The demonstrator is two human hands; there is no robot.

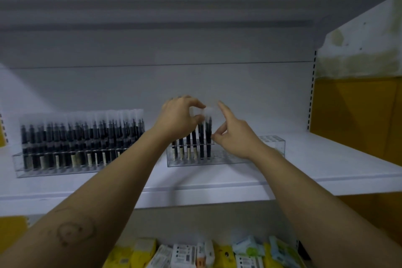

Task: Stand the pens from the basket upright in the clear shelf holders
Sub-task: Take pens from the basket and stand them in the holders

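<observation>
The part-filled holder stands on the shelf, back from the front edge; pens stand upright in its left portion; a full holder stands on the same shelf, well apart to its left; the left hand is above its left end, fingers about a pen top; the right hand is just right of the pens, before its middle; packets lie below and forward of it, on a lower level.
</observation>
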